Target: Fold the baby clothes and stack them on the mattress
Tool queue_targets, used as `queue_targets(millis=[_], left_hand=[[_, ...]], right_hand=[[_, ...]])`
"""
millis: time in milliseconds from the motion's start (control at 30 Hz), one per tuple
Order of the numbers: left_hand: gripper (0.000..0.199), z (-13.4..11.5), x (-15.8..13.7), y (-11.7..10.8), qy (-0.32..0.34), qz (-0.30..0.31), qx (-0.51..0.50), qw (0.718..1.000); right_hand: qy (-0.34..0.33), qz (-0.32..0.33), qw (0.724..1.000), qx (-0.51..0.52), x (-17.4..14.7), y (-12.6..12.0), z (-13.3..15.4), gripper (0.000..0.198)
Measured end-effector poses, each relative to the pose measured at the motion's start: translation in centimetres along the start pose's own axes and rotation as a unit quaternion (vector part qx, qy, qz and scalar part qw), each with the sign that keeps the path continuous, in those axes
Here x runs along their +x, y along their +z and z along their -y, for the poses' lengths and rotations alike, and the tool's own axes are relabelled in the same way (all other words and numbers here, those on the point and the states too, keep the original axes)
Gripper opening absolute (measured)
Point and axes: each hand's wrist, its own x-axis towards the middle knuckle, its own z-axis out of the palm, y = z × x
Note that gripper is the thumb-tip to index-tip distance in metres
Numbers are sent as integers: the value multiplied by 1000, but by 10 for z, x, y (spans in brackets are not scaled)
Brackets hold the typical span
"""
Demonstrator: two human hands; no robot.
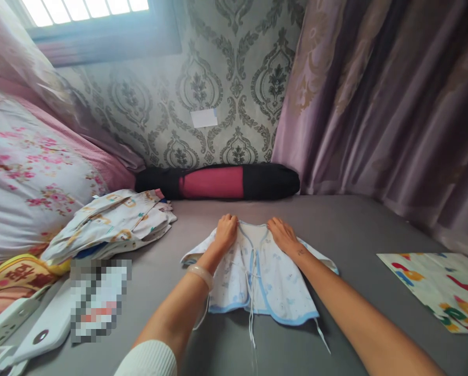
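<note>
A small white shirt (234, 282) with pale blue prints and blue trim lies front side up on the grey bed (324, 219), between its middle and its near edge, neckline toward the far edge and hem toward the near one. The left hand (226, 231) is at one shoulder of the shirt, its grip narrow, fingers bent and closed on the fabric beside the neckline; the right hand (283, 236) holds the other shoulder in the same way. White ties (252, 297) run down the front opening and trail past the hem onto the bed. A pale bangle (201, 275) circles the left wrist — a white ribbed sleeve (150, 359) sits higher on that arm.

Toward the bed's left edge is a pile of printed clothes (116, 219), with a floral pillow (34, 177) behind it and a yellow cloth (18, 272) beside it. At the near left corner lie a white power strip (10, 318) and a long white object (48, 329), next to an item blurred out by pixels. Along the far edge, against the patterned wall (237, 89), rests a black and red roll (212, 183). A colourful printed sheet (440, 290) lies flat near the right edge — well apart from the shirt.
</note>
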Motion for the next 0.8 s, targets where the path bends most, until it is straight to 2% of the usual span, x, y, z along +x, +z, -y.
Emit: queue_targets(millis=[167,267,367,467,600,733,800], left_hand=[[29,-2,7,5,-15,-3,22,1000],[29,-5,4,5,-26,27,29,999],[31,-2,1,-1,-58,65,31,996],[46,15,-3,-14,-108,74,0,991],[56,58,-22,-35,-176,119,-100,972],[65,96,-65,-63,-192,112,-210,952],[68,104,-90,-79,-197,125,-259,937]], right_hand=[[1,-5,1000,-30,9,6,1,35],[18,14,1000,-18,10,9,2,33],[43,42,997,44,11,5,-6,30],[76,74,985,134,10,-6,-28,37],[98,118,954,258,-15,-26,-76,49],[143,176,882,413,-68,-45,-113,55],[140,188,875,424,-94,-51,-119,53]])
